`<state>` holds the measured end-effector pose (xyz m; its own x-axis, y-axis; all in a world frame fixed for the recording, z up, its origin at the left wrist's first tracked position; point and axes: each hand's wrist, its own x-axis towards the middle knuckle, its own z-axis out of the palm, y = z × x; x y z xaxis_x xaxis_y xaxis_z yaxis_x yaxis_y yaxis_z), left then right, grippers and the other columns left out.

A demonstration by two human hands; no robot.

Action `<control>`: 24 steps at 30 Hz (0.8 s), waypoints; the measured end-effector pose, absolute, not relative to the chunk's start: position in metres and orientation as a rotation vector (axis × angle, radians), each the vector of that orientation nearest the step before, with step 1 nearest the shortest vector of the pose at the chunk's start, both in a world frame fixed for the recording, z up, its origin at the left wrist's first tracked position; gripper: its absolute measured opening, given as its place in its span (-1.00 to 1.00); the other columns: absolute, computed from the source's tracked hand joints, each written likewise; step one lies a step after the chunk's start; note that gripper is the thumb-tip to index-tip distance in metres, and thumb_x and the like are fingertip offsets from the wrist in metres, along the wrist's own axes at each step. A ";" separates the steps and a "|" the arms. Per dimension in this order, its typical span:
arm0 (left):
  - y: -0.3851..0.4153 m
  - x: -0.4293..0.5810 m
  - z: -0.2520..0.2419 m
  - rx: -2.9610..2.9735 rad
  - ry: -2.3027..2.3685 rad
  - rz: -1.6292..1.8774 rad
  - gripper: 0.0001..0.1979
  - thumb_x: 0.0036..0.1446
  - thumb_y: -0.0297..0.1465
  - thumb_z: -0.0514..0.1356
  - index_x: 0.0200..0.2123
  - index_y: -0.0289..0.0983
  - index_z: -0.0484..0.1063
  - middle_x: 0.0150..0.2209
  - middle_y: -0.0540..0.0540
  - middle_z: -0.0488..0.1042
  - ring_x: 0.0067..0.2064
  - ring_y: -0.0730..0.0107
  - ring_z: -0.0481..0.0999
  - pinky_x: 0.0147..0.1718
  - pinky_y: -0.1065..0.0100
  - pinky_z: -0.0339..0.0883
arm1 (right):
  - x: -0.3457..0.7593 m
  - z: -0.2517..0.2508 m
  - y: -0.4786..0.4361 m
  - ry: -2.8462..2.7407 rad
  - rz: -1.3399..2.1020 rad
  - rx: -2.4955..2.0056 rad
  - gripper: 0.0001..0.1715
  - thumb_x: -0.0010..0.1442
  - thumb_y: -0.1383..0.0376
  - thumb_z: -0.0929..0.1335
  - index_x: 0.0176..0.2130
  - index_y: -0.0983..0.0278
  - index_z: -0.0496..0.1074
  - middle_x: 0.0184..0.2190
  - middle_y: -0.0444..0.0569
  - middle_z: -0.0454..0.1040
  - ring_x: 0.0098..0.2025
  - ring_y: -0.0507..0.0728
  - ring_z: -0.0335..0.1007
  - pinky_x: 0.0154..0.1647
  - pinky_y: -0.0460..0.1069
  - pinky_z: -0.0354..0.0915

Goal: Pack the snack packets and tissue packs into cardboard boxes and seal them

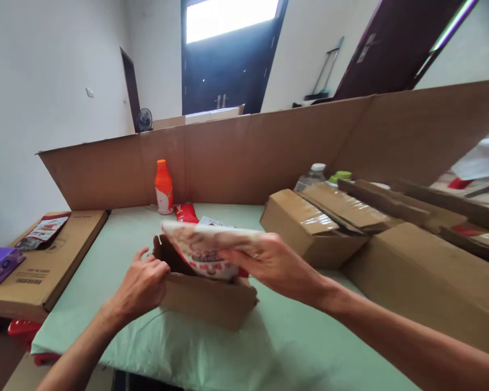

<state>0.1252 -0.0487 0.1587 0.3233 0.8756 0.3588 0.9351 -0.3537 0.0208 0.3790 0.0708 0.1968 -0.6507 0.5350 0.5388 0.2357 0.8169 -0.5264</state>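
Note:
A small open cardboard box [212, 301] sits on the pale green table cover [269, 347] in front of me. My left hand [142, 285] grips the box's left flap and wall, fingers curled over the edge. My right hand [269, 263] pinches a white and red printed packet [206, 247], held flat and partly inside the box's opening. The packet is blurred by motion. A red packet [186, 213] lies just behind the box.
An orange bottle [163, 187] stands at the back by a tall cardboard wall [269, 146]. Several cardboard boxes [424, 271] crowd the right side, with two capped bottles [313, 175] behind them. A flat carton [44, 269] on the left carries a purple item [2, 263] and a pouch [43, 231].

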 end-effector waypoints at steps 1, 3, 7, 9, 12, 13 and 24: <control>-0.050 0.127 0.156 -2.371 -1.666 -0.467 -0.80 0.02 -0.62 0.08 -0.38 -0.25 0.42 -0.43 -0.10 0.56 -0.30 0.20 0.58 0.14 -0.14 0.34 | 0.372 0.198 0.072 -2.456 0.486 -0.682 -0.72 0.32 0.29 0.31 -0.28 0.23 0.62 -0.37 -0.03 0.66 -0.34 0.16 0.58 -0.34 -0.01 0.42; -0.053 0.133 0.153 -2.356 -1.641 -0.437 -0.81 0.08 -0.61 0.07 -0.38 -0.24 0.41 -0.43 -0.08 0.55 -0.33 0.24 0.55 0.11 -0.06 0.38 | 0.356 0.203 0.075 -2.795 0.297 -0.896 -0.68 0.32 0.30 0.30 -0.35 0.30 0.62 -0.43 0.06 0.64 -0.38 0.18 0.56 -0.37 -0.01 0.32; -0.058 0.139 0.154 -2.322 -1.592 -0.365 -0.78 0.10 -0.64 0.05 -0.42 -0.23 0.37 -0.47 -0.04 0.52 -0.39 0.29 0.52 0.08 0.00 0.38 | 0.323 0.216 0.078 -3.292 0.110 -0.814 -0.74 0.17 0.42 0.33 -0.30 0.38 0.65 -0.35 0.20 0.65 -0.36 0.19 0.53 -0.44 -0.01 0.13; -0.060 0.138 0.155 -2.282 -1.589 -0.331 -0.76 0.10 -0.65 0.03 -0.44 -0.23 0.36 -0.50 -0.05 0.51 -0.43 0.29 0.50 0.02 0.02 0.40 | 0.317 0.224 0.078 -3.354 0.125 -0.729 -0.73 0.07 0.48 0.35 -0.30 0.38 0.66 -0.35 0.20 0.66 -0.38 0.16 0.50 -0.45 -0.01 0.08; -0.063 0.138 0.156 -2.255 -1.572 -0.278 -0.74 0.08 -0.68 0.03 -0.46 -0.23 0.35 -0.52 -0.05 0.50 -0.48 0.30 0.47 -0.10 0.11 0.41 | 0.327 0.239 0.079 -3.352 0.141 -0.652 -0.70 0.04 0.50 0.33 -0.31 0.34 0.65 -0.37 0.13 0.64 -0.39 0.14 0.46 -0.45 0.00 0.04; -0.064 0.139 0.157 -2.257 -1.562 -0.261 -0.73 0.06 -0.70 0.03 -0.47 -0.23 0.35 -0.53 -0.05 0.49 -0.49 0.30 0.46 -0.13 0.13 0.40 | 0.333 0.243 0.080 -3.327 0.135 -0.652 -0.68 0.06 0.50 0.31 -0.31 0.31 0.65 -0.39 0.10 0.64 -0.40 0.14 0.45 -0.45 0.00 0.04; -0.060 0.169 0.172 -2.473 -1.574 -0.029 -0.78 0.02 -0.68 0.10 -0.41 -0.23 0.36 -0.40 -0.11 0.52 -0.31 0.15 0.54 -0.16 0.11 0.41 | 0.304 0.165 0.076 -3.315 0.607 -0.449 -0.82 -0.07 0.55 0.39 -0.56 0.34 0.55 -0.44 0.15 0.64 -0.44 0.20 0.51 -0.42 -0.01 0.22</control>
<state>0.1690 -0.0601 0.1721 0.4293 0.8940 0.1281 0.8981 -0.4076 -0.1652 0.3037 0.0765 0.1653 -0.9325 0.2076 -0.2956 0.2988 0.9030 -0.3086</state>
